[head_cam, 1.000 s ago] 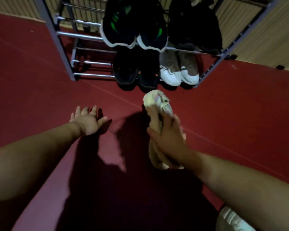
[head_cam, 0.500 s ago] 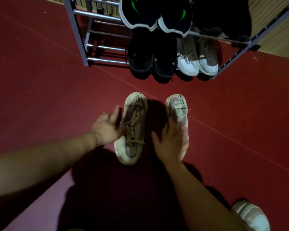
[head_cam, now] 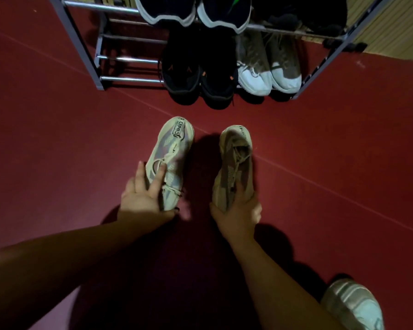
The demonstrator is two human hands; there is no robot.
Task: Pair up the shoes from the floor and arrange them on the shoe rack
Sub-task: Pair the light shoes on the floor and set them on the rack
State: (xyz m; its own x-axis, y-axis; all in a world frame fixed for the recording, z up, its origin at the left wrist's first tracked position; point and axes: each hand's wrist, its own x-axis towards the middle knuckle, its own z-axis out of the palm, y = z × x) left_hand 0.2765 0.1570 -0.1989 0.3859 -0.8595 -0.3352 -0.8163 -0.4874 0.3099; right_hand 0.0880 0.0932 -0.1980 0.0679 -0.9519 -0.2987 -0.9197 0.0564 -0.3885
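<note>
The fingers (head_cam: 159,176) of the left hand (head_cam: 142,198) are curled over the laces and side of a worn beige knit sneaker with a dark lettered tab (head_cam: 169,158), the thumb wrapped under its near end, so this hand grips the shoe. The fingers (head_cam: 240,189) of the right hand (head_cam: 240,211) are curled round the near end of the matching beige knit sneaker (head_cam: 235,158) and hold it the same way. The two sneakers lie side by side, apart, tab ends pointing far, over the dark red floor (head_cam: 57,144); whether their soles touch it I cannot tell. A shadow falls between them.

Further off stands a grey metal tube shoe rack (head_cam: 81,44). On its lower tier sit a black pair with small orange marks (head_cam: 196,75) on the left and, touching it on the right, a grey and white pair (head_cam: 270,67). On the tier above, black shoes with white soles and green accents (head_cam: 193,10) overhang the rail, with darker shoes (head_cam: 308,15) to their right. At the near right corner a pale sneaker (head_cam: 353,303) shows beside the right forearm.
</note>
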